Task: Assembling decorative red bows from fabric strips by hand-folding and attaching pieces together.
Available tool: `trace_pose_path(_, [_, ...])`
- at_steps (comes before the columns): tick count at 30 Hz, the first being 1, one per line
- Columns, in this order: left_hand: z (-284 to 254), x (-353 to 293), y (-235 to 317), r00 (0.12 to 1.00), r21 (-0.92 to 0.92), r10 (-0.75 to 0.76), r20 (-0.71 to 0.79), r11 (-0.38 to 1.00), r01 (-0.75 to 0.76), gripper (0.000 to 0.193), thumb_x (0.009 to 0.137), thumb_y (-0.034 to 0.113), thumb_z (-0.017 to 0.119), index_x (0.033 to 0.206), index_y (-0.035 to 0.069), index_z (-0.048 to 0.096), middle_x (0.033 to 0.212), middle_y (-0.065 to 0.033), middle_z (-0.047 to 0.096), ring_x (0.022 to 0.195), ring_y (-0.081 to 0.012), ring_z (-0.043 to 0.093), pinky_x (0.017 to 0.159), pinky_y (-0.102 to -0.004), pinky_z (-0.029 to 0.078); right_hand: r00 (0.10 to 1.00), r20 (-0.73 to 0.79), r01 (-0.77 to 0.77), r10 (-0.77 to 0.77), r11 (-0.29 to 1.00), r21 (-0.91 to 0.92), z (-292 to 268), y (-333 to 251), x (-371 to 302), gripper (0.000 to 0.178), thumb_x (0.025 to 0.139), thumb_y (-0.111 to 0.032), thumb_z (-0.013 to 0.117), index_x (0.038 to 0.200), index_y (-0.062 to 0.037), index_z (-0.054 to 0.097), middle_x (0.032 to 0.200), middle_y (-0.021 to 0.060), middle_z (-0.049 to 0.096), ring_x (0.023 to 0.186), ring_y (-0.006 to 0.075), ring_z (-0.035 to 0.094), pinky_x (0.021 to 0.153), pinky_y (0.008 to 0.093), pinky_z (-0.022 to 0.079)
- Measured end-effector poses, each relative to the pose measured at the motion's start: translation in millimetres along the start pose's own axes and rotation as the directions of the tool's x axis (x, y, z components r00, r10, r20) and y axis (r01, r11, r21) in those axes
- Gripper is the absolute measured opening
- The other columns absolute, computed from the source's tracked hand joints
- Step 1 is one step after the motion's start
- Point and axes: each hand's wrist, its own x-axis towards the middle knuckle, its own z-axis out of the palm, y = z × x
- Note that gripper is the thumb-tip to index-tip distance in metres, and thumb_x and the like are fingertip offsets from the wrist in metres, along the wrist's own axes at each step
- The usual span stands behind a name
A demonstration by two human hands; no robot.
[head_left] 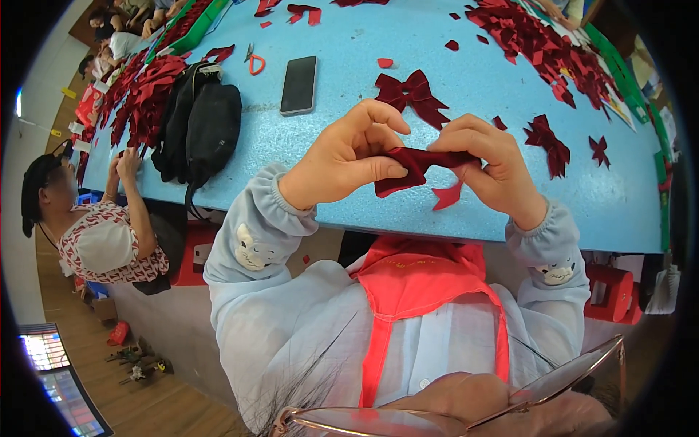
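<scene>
Between my two hands, just above the near edge of the blue table, a dark red velvet ribbon is held stretched sideways. My left hand pinches one end between thumb and fingers. The other end is gripped by my right hand, its fingers bent over the fabric. Below the ribbon, near my right hand, a brighter red ribbon tail shows; whether it belongs to the same piece I cannot tell. Right behind my hands lies a finished-looking dark red velvet bow.
Bows and a small bow lie to the right. Heaps of red ribbon pieces fill the far right. Left are a phone, orange-handled snips and a black bag. A person works at the left edge.
</scene>
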Motion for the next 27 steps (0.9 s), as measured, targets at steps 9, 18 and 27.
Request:
trace_pose_path(9, [-26,21,-23,0.984,-0.184,-0.177,0.019,0.967,0.177,0.035,0.080,-0.002,0.063,0.108,0.007,0.044,0.087,-0.0051,0.061,0.080,-0.0089,0.058,0.070,-0.0213,0.046,0.991,0.071,-0.127,0.110,0.929,0.348,14,32,22,0.037,0.077,-0.004,0.062,0.111,0.0000,0.048,0.105,0.0067,0.050,0.096,0.0122,0.049,0.080,0.0262,0.043])
trace_pose_path(18, [-41,25,-53,0.970,-0.268,-0.242,-0.005,0.935,0.232,0.032,0.080,0.000,0.063,0.107,0.007,0.046,0.087,-0.0038,0.061,0.079,-0.0091,0.058,0.070,-0.0214,0.047,0.942,0.140,-0.316,0.305,0.667,0.675,39,65,29,0.026,0.082,-0.009,0.061,0.104,-0.0040,0.049,0.097,0.0001,0.050,0.084,0.0054,0.048,0.067,0.0207,0.045])
trace_pose_path(27, [-71,19,-71,0.919,-0.440,-0.389,0.072,0.814,0.379,0.032,0.081,0.003,0.063,0.108,0.007,0.046,0.086,-0.0027,0.060,0.076,-0.0094,0.058,0.067,-0.0216,0.047,0.854,0.220,-0.508,0.472,0.662,0.551,54,83,45,0.019,0.082,-0.009,0.060,0.099,-0.0041,0.053,0.083,-0.0031,0.052,0.069,0.0019,0.047,0.056,0.0174,0.040])
